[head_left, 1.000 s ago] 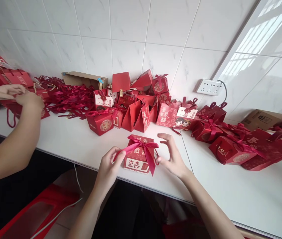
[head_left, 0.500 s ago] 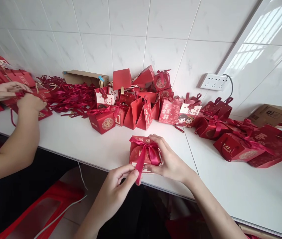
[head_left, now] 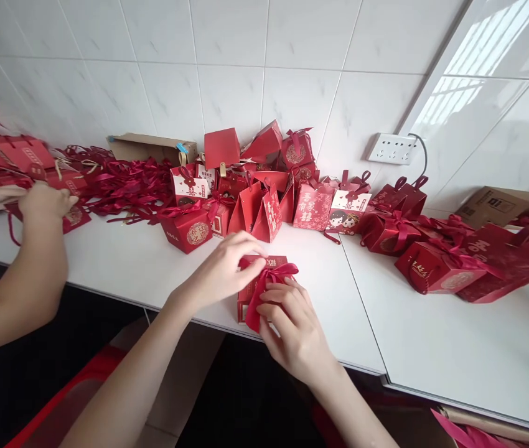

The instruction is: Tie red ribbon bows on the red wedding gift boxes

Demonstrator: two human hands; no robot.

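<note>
A red gift box (head_left: 244, 309) with gold lettering sits near the table's front edge, a satin ribbon bow (head_left: 256, 297) tied over its top. My left hand (head_left: 227, 269) reaches in from the left, thumb and fingertips closed at the bow's left loop, which they partly hide. From the right, my right hand (head_left: 296, 330) curls its fingers over the bow's lower right side, pinching the ribbon. Both hands cover much of the box's front and right side.
Behind stand several red boxes (head_left: 188, 231) and gift bags (head_left: 313, 208). A ribbon heap (head_left: 129, 186) lies left, near a co-worker's hands (head_left: 45, 202). More boxes (head_left: 439, 269) stand right. A power strip (head_left: 392, 149) is on the wall.
My left hand has let go of the hanging ribbon tail and risen to the bow's upper left. My right hand has moved from the box's right side down onto the bow's front.
</note>
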